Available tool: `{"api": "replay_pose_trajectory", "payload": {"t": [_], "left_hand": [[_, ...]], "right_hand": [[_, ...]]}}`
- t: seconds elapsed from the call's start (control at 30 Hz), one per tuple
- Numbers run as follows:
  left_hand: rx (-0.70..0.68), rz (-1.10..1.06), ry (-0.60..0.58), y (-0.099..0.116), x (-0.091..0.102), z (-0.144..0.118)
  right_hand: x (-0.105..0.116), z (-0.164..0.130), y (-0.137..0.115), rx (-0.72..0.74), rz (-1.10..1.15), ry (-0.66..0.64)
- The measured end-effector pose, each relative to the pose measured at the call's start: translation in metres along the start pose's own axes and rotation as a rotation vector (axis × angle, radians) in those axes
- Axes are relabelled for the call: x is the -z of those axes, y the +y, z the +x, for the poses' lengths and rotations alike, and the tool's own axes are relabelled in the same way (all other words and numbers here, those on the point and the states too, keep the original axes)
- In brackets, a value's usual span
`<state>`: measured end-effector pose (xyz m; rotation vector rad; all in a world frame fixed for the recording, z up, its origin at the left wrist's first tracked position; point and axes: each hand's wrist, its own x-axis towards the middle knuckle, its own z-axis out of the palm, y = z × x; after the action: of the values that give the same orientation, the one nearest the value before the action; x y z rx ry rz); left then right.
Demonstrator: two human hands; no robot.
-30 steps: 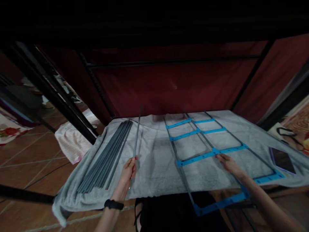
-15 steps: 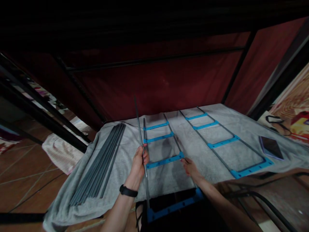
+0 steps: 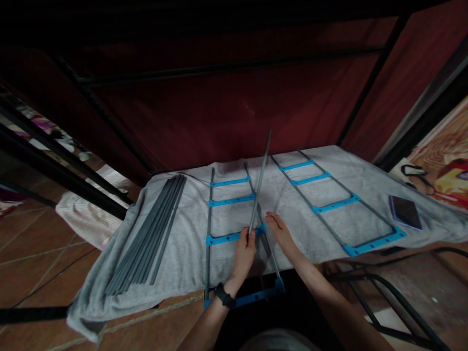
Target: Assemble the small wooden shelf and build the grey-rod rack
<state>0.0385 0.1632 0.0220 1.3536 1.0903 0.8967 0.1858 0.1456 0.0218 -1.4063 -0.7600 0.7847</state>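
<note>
Rods [image 3: 149,239] lie side by side in a bundle at the left of the grey cloth [image 3: 190,243], running from near to far. Right of them is the left frame [image 3: 230,201], two rails joined by four blue bars, its near end jutting past the cloth's near edge. Over this frame, the left hand [image 3: 244,248], with a black band [image 3: 224,295] at the wrist, is closed on a single rod [image 3: 261,180], gripping it low down; the rod slants far and slightly right. Just right of the frame's right rail, the right hand [image 3: 283,236] is partly open, fingers stretched forward, holding nothing visible; whether its fingertips touch the rail, I cannot tell. Farther right lies a second blue-barred frame [image 3: 336,204], then a phone [image 3: 406,212].
</note>
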Motion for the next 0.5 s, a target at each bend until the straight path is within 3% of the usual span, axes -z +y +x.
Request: {"api": "replay_pose_trajectory", "payload": {"t": [0.1, 0.2, 0.27, 0.33, 0.43, 0.5], "left_hand": [[-0.086, 0.178, -0.057, -0.003, -0.028, -0.020], [-0.162, 0.182, -0.136, 0.004, -0.025, -0.028], [-0.199, 0.193, -0.046, 0.005, 0.000, -0.023], [-0.192, 0.257, 0.136, -0.001, 0.040, -0.014], [-0.113, 0.512, 0.396, -0.026, 0.104, -0.004], [-0.075, 0.672, 0.454, -0.047, 0.136, -0.004]], "right_hand": [[-0.010, 0.006, -0.031, -0.260, 0.418, -0.098], [-0.010, 0.016, -0.053, -0.344, 0.628, -0.023], [-0.005, 0.028, -0.065, -0.254, 0.632, 0.033], [0.000, 0.042, -0.076, -0.120, 0.596, 0.079], [-0.001, 0.059, -0.087, 0.050, 0.549, 0.129], [-0.008, 0.064, -0.088, 0.105, 0.526, 0.139]]}}
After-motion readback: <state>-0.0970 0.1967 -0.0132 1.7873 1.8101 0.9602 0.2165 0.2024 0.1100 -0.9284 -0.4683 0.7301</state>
